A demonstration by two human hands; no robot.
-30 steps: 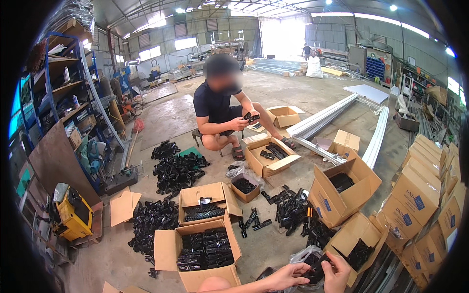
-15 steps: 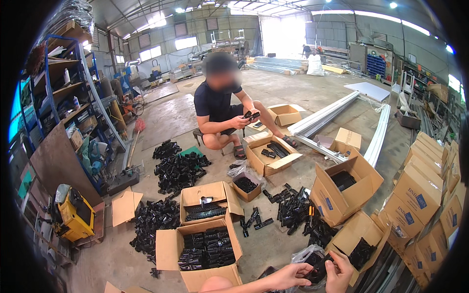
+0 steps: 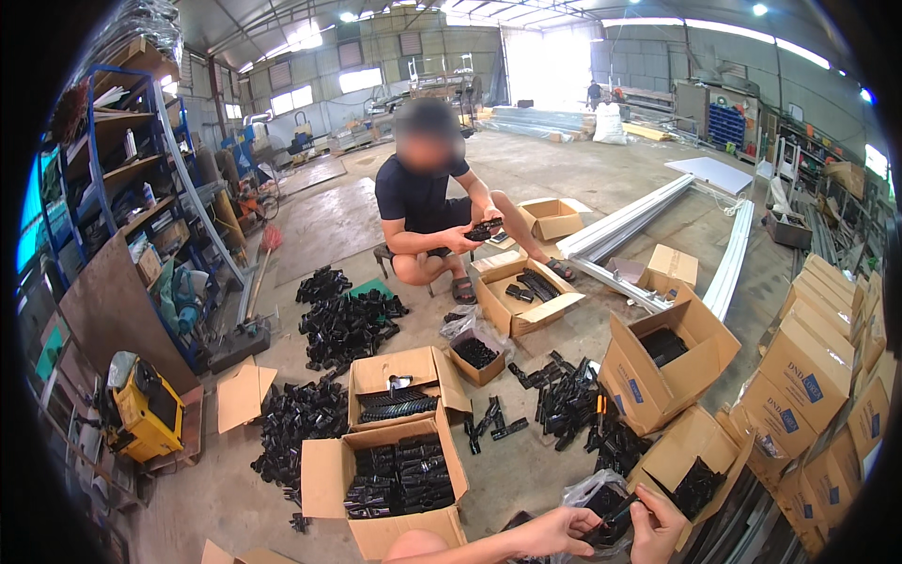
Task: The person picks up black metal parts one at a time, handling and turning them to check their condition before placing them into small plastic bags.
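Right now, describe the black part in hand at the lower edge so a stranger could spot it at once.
Find the front open box at the bottom centre. To its right, by a clear plastic bag, are the left hand and right hand. The black part is the one pinched in the right hand; nearby black pieces lie loose or boxed.

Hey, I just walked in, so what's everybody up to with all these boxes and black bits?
The person wearing the camera has a black part in the fingers of the right hand. The left hand is close by; whether it grips too is unclear. A clear plastic bag lies just beyond. Across from them, a seated co-worker holds another black piece. Open cartons hold similar pieces, and loose heaps lie on the floor.
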